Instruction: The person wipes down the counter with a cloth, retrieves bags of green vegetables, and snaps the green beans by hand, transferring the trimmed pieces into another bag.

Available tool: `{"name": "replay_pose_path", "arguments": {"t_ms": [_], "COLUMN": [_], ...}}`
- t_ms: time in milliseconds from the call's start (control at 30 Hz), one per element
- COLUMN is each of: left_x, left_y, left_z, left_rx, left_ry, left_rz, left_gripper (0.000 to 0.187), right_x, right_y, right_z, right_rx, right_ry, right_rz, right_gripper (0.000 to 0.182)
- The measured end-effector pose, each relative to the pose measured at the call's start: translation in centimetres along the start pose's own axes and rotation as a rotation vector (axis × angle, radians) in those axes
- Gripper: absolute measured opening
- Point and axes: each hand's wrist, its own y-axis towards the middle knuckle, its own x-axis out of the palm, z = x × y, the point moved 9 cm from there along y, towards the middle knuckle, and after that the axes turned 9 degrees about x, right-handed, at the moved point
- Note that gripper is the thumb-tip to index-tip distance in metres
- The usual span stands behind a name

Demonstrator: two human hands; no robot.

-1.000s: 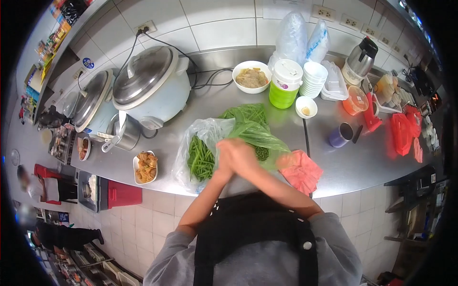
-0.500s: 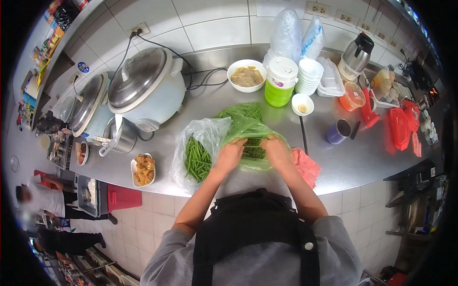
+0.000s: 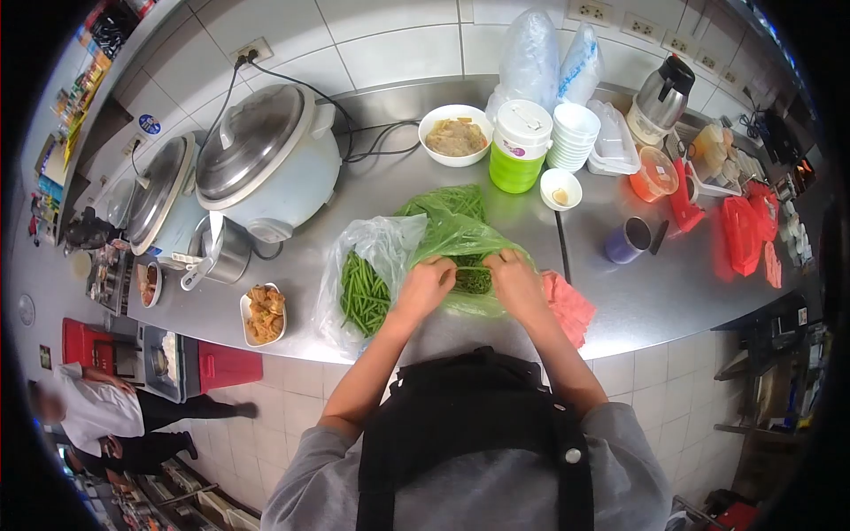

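A green plastic bag (image 3: 452, 234) lies on the steel counter with its mouth toward me and dark green cut stalks (image 3: 474, 280) inside. My left hand (image 3: 428, 283) is closed in a pinch at the left of the mouth, and my right hand (image 3: 513, 281) pinches at the right. Between the fingertips stretches a thin pale green strand that looks like a green bean; the fingers partly hide it. Beside my left wrist stands a clear plastic bag (image 3: 332, 314) filled with green bean pieces (image 3: 365, 296). More long green beans (image 3: 456, 202) lie behind, under green plastic.
Two large rice cookers (image 3: 266, 168) (image 3: 159, 199), a steel pot (image 3: 221, 252) and a dish of food (image 3: 264, 314) are on the left. Behind are a bowl (image 3: 454, 159) and a green jug (image 3: 516, 168). A pink cloth (image 3: 567, 310) and purple cup (image 3: 627, 241) sit rightward. People walk at far left.
Both hands stay at the bag's mouth, with only slight finger movement. At far left, a person in a white shirt has stepped along the floor, now overlapping the person in dark clothes.
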Motion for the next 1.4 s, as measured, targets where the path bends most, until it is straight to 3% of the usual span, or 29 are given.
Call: {"name": "replay_pose_path", "arguments": {"t_ms": [100, 200, 267, 300, 367, 600, 800, 900, 933, 1000, 1033, 1100, 1200, 1233, 1300, 1333, 1367, 1400], "left_x": [0.0, 0.0, 1.7, 1.9, 2.7, 5.2, 5.0, 5.7, 5.8, 6.6, 6.7, 7.3, 5.8, 5.6, 3.5, 5.2, 6.7, 6.6], "left_y": [0.0, -0.5, -1.6, -1.5, -1.5, -1.9, -2.1, -2.4, -2.4, -3.1, -3.1, -2.9, -2.6, -2.7, -2.3, -3.0, -3.7, -3.6], "left_z": [0.2, -1.0, -3.4, -2.8, -2.0, -0.3, -0.8, -1.1, -1.1, -1.7, -1.7, -1.1, -0.6, -0.4, -0.4, -1.6, -3.4, -3.2], "left_rx": [-0.016, -0.136, -0.416, -0.432, -0.426, -0.399, -0.356, -0.392, -0.391, -0.562, -0.562, -0.586, -0.621, -0.620, -0.424, -0.421, -0.282, -0.312], "left_ry": [-0.076, -0.302, -0.996, -0.990, -0.946, -0.986, -0.876, -0.956, -0.956, -1.289, -1.288, -1.713, -1.516, -1.517, -0.803, -0.805, -0.819, -0.658], "left_rz": [0.003, 0.086, 0.229, 0.193, 0.131, -0.097, -0.043, -0.058, -0.054, 0.052, 0.053, 0.152, 0.167, 0.168, 0.069, 0.061, 0.182, 0.102], "left_gripper": [0.007, 0.009, 0.015, 0.022, 0.025, 0.032, 0.018, 0.015, 0.015, 0.014, 0.014, 0.014, 0.014, 0.014, 0.016, 0.016, 0.018, 0.021], "right_x": [-0.8, 0.4, 1.9, 2.1, 3.0, 2.4, 1.4, 1.1, 0.9, 0.9, 0.9, 0.8, -2.1, -3.8, -8.4, -8.5, -8.4, -8.0], "right_y": [-0.2, -0.2, -0.2, -0.1, 0.0, 0.9, 0.7, 0.3, 0.2, 0.1, -0.1, -0.4, -0.9, -1.0, -1.7, -2.0, -2.3, -2.4], "right_z": [-0.7, -0.2, 0.9, 0.8, 2.0, 2.4, 1.0, 0.3, 0.2, -0.3, -0.3, -0.9, -3.4, -5.1, -9.7, -11.7, -13.7, -15.1], "right_rx": [-0.050, -0.005, 0.145, 0.145, 0.393, 0.365, 0.340, 0.296, 0.263, 0.228, 0.247, 0.270, 0.206, 0.086, -0.237, -0.347, -0.457, -0.453], "right_ry": [0.096, 0.184, 0.560, 0.560, 1.223, 1.225, 1.163, 0.975, 0.987, 0.999, 1.071, 1.142, 1.163, 1.129, 0.951, 0.977, 1.000, 0.997], "right_rz": [0.016, -0.141, -0.297, -0.298, -0.296, -0.167, -0.172, -0.146, -0.069, 0.008, 0.055, 0.101, 0.206, 0.239, 0.349, 0.323, 0.298, 0.307], "right_gripper": [0.019, 0.022, 0.017, 0.017, 0.015, 0.015, 0.012, 0.010, 0.010, 0.009, 0.009, 0.009, 0.011, 0.011, 0.015, 0.017, 0.020, 0.020]}}
